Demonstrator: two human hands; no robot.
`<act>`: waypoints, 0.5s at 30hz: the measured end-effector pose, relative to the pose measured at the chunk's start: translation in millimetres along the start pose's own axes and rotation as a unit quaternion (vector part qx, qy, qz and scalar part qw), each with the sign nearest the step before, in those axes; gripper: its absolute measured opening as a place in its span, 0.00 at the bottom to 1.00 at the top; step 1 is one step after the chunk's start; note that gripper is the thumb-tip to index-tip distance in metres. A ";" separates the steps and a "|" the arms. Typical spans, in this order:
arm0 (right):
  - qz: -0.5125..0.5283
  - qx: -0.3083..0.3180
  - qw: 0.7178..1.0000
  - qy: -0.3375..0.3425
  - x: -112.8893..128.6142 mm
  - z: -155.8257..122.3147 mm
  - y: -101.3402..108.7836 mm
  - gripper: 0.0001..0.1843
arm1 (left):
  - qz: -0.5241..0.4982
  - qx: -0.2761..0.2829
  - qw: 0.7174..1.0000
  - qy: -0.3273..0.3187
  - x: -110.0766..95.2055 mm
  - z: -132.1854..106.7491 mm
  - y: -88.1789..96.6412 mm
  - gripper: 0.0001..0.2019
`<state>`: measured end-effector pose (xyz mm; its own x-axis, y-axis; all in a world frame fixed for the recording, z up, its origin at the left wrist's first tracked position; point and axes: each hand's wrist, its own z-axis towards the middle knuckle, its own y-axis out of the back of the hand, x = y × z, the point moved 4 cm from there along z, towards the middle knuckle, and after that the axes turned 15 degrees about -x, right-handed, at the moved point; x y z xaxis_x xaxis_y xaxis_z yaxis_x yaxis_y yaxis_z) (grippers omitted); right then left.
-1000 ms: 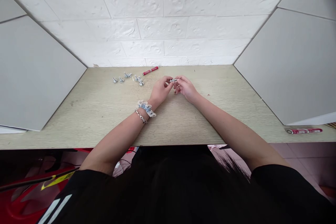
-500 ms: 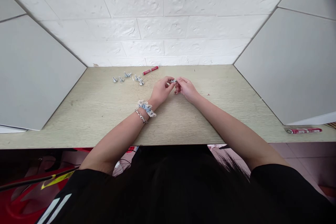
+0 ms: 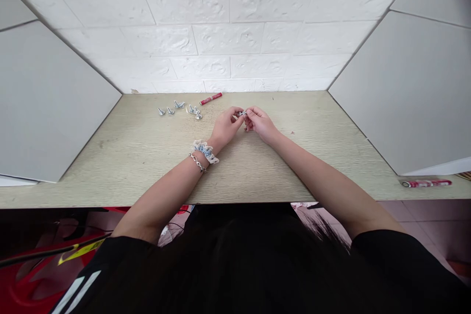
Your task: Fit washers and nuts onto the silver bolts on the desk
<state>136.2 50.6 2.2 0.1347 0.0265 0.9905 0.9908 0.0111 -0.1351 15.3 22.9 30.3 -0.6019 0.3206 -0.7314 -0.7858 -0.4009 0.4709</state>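
Observation:
My left hand (image 3: 226,126) and my right hand (image 3: 261,125) meet above the middle of the desk. Their fingertips pinch a small metal bolt (image 3: 241,114), mostly hidden by my fingers. To the left of my hands lie several loose metal bolts with wide flanged heads (image 3: 179,106), scattered on the pale wood-grain desk (image 3: 140,157). A red and silver tube (image 3: 211,98) lies behind them, near the wall.
A white brick-pattern wall (image 3: 228,39) rises behind the desk, with grey side panels (image 3: 51,98) on both sides. A second red tube (image 3: 426,183) lies at the right front corner. My left wrist wears a lace scrunchie (image 3: 205,152) and chain bracelet.
My hands have shifted slightly, and the left one sits a little further left. The small bolt stays pinched between my fingers.

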 end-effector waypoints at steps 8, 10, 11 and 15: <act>0.015 -0.005 1.000 -0.009 2.2 -0.7 -0.6 0.14 | -0.007 -0.001 1.000 -0.001 -1.9 -0.4 1.4 0.08; 0.022 -0.003 1.000 -0.012 2.8 -0.7 -0.2 0.08 | -0.008 -0.004 1.000 0.006 -0.9 0.2 1.6 0.08; 0.022 0.000 1.000 -0.013 2.9 -0.6 -0.2 0.06 | -0.007 -0.006 1.000 0.009 -0.4 0.4 1.7 0.08; 0.001 0.005 1.000 -0.013 2.7 -0.6 -0.1 0.04 | 0.000 -0.012 1.000 0.018 0.7 0.9 2.0 0.08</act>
<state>136.4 50.1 4.8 0.1369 0.0519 0.9892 0.9902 0.0205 -0.1382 13.2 23.0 31.2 -0.5958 0.2889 -0.7494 -0.7819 -0.4219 0.4590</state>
